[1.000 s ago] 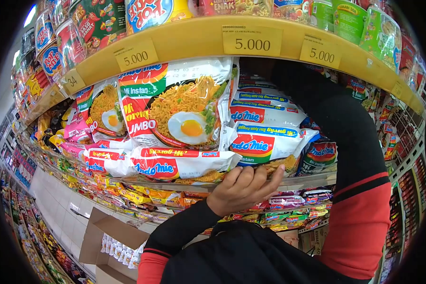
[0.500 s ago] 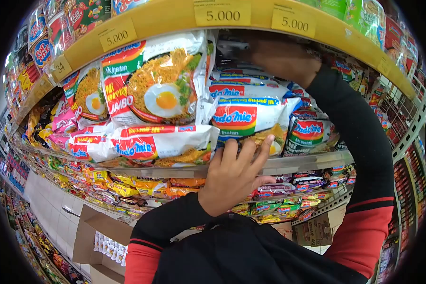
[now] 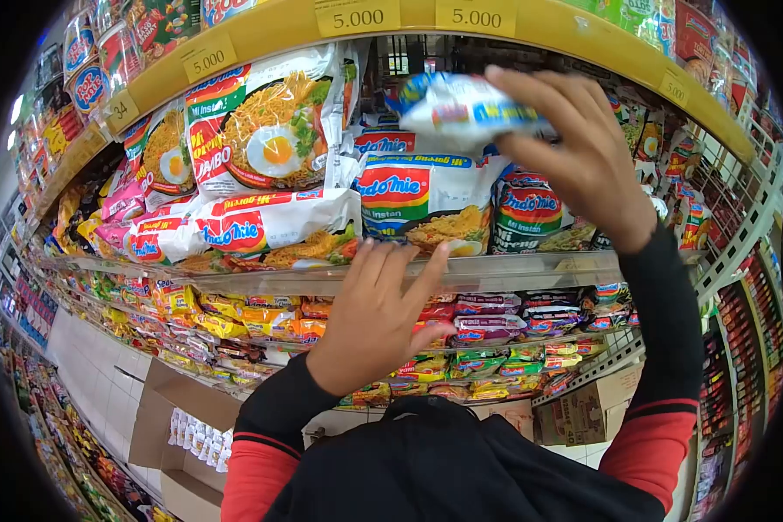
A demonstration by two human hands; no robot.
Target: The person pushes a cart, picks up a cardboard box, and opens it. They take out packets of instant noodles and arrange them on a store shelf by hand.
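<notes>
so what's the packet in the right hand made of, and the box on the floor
The noodle packet in the right hand looks like thin glossy printed plastic film: it shines and crinkles. The box looks like plain brown cardboard, matte, with its flaps open.

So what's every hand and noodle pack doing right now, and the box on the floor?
Right hand: raised, gripping a noodle packet.
Noodle packet: held up, off the pile.
Left hand: fingers spread against the shelf edge.
Stacked packs: lying flat.
Jumbo pack: standing upright.
Cardboard box: open.
</notes>
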